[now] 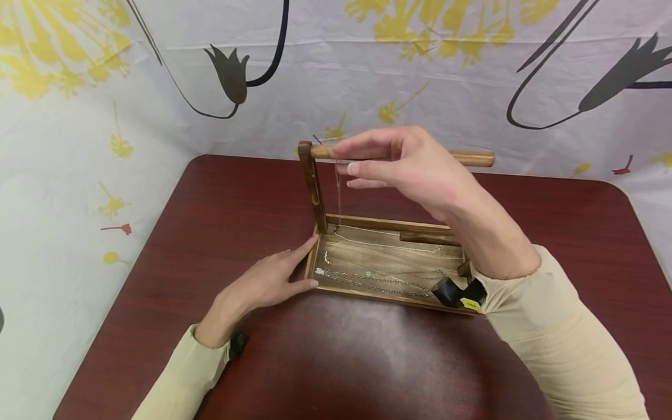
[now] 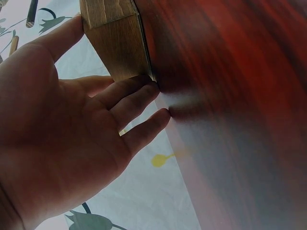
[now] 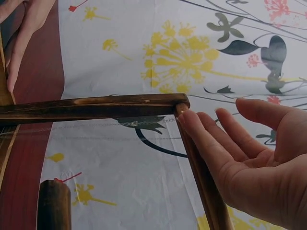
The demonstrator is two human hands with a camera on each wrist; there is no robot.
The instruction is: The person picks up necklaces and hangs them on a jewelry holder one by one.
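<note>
1. Wooden jewelry stand (image 1: 313, 189): set on the dark red table (image 1: 247, 216), with a patterned cloth (image 1: 315, 58) behind it. A shallow tray (image 1: 388, 258) forms the base; one upright post at its left end carries a horizontal bar (image 1: 475, 158).
2. Right hand (image 1: 420, 169): raised over the bar, its fingertips at the bar close to the post. The fingers are extended and the thumb stands apart from them; the right wrist view shows the palm side without a pinch.
3. Thin chain (image 1: 339, 195): hangs from the bar just beside the right fingertips, its lower end near the tray's back left corner.
4. Left hand (image 1: 268, 279): spread at the left end of the tray, thumb toward the front corner and fingers along the end wall. The left wrist view shows the fingers straight, with tips against the wood.
5. Silver necklaces (image 1: 375, 280): laid lengthwise near the tray's front edge, some with small pendants. A finer chain (image 1: 385, 244) lies toward the back.
6. Black wrist device (image 1: 448, 291): at the right cuff, with a yellow label, overlapping the tray's right end in the head view.
</note>
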